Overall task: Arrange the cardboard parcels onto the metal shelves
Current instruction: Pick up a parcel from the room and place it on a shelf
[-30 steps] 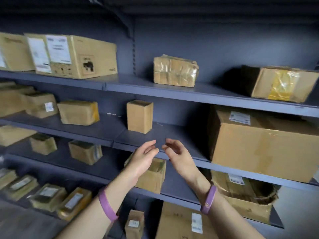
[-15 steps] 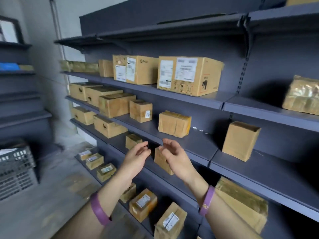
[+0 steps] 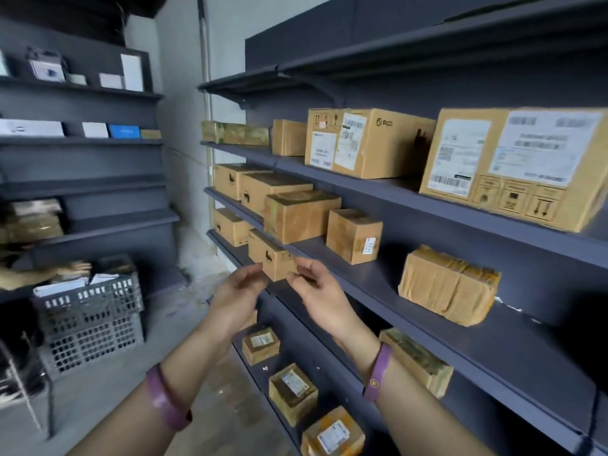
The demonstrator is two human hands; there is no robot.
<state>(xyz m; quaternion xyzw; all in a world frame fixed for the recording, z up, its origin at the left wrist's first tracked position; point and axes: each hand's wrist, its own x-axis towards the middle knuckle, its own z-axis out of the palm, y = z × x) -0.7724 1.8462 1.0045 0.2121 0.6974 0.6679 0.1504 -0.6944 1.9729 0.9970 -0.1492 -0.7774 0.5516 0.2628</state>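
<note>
Small parcel [image 3: 273, 260] on metal shelves [image 3: 411, 320], just beyond both grips. Left grip [image 3: 237, 291] and right grip [image 3: 316, 287] empty, fingers loosely curled, touching nothing. Risk: careless forward sweep knocks parcel off shelf lip. Crate [image 3: 88, 311] well left of left grip.

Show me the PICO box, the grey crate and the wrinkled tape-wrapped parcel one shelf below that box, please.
PICO box [image 3: 394, 149]: head view, side face under the logo.
grey crate [image 3: 88, 301]: head view, perforated front wall.
tape-wrapped parcel [image 3: 444, 284]: head view, front face.
</note>
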